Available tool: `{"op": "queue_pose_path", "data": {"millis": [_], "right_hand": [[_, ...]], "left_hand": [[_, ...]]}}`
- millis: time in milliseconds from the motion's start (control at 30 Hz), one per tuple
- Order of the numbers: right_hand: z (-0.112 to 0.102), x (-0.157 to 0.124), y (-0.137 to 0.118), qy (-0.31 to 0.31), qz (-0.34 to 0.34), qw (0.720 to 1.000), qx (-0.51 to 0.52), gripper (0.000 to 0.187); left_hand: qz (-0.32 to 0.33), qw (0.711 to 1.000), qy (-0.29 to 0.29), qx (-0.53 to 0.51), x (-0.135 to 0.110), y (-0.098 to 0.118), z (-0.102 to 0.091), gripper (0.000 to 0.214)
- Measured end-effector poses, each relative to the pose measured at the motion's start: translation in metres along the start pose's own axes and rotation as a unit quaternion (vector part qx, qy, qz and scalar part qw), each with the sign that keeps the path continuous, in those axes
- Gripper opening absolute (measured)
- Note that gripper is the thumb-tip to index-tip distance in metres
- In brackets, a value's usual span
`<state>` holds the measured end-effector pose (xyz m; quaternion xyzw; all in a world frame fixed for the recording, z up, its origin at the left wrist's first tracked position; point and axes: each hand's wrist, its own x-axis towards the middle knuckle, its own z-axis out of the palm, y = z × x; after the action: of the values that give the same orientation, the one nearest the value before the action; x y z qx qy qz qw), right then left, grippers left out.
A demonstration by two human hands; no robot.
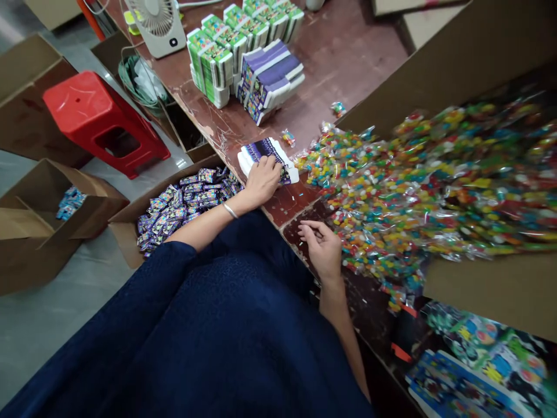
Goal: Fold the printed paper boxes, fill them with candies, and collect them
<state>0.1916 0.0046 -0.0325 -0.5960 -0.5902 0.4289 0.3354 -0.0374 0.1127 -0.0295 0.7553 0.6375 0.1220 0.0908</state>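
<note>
My left hand (263, 179) rests on some flat purple-and-white cartons (260, 150) at the table's edge, its fingers bent down and closed on them. To the right, my right hand (322, 248) hovers by the table edge with fingers loosely curled and apart, and nothing shows in it. Beside it spreads a large heap of clear packets of colourful candy (391, 186), spilling from a cardboard box lying on its side. Two loose candy packets lie past the cartons, one a candy packet (288, 137) close to them.
Banded bundles of green cartons (211, 61) and purple cartons (270, 78) stand at the back, near a white fan (159, 26). Below the table edge sits a box of small filled purple cartons (174, 212). A red stool (104, 119) and open cardboard boxes stand left.
</note>
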Motion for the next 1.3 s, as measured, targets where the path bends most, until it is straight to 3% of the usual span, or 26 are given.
{"op": "queue_pose_path", "data": {"millis": [100,267,400,533,667,767,800,900,967,1067,1300], "right_hand": [[0.0,0.002,0.003,0.003,0.003,1.0,0.009,0.037],[0.005,0.009,0.002,0.0,0.002,1.0,0.03,0.036],[0.007,0.016,-0.001,0.028,-0.003,0.998,0.051,0.037],[0.009,0.024,-0.014,0.033,-0.034,0.996,0.069,0.054],[0.01,0.025,-0.025,-0.025,-0.05,0.996,0.072,0.06],[0.007,0.02,-0.021,-0.022,-0.027,0.994,0.1,0.042],[0.005,0.018,-0.018,-0.025,-0.012,0.994,0.109,0.038],[-0.005,0.013,-0.01,-0.045,0.025,0.993,0.103,0.036],[-0.011,0.009,-0.009,-0.036,0.021,0.996,0.08,0.034],[-0.019,0.004,-0.014,-0.026,0.01,0.998,0.05,0.031],[-0.027,0.001,-0.029,-0.09,-0.01,0.995,0.035,0.026]], "left_hand": [[-0.027,0.998,0.014,-0.056,0.001,-0.003,0.006,0.047],[-0.038,0.988,0.048,-0.139,0.008,-0.008,0.011,0.041],[-0.033,0.989,0.016,-0.144,-0.001,-0.003,-0.004,0.026],[0.0,0.963,-0.013,-0.27,-0.026,0.014,-0.019,0.007],[-0.003,0.91,-0.043,-0.412,-0.052,0.033,-0.017,0.011],[-0.025,0.852,-0.116,-0.51,-0.063,0.039,-0.013,0.018],[-0.033,0.815,-0.165,-0.554,-0.065,0.039,-0.012,0.022],[-0.043,0.663,-0.325,-0.673,-0.07,0.037,-0.009,0.03],[-0.043,0.6,-0.367,-0.71,-0.072,0.037,-0.006,0.031],[-0.047,0.587,-0.363,-0.722,-0.073,0.038,0.0,0.03],[0.019,0.56,-0.425,-0.711,-0.074,0.034,-0.006,0.035]]}}
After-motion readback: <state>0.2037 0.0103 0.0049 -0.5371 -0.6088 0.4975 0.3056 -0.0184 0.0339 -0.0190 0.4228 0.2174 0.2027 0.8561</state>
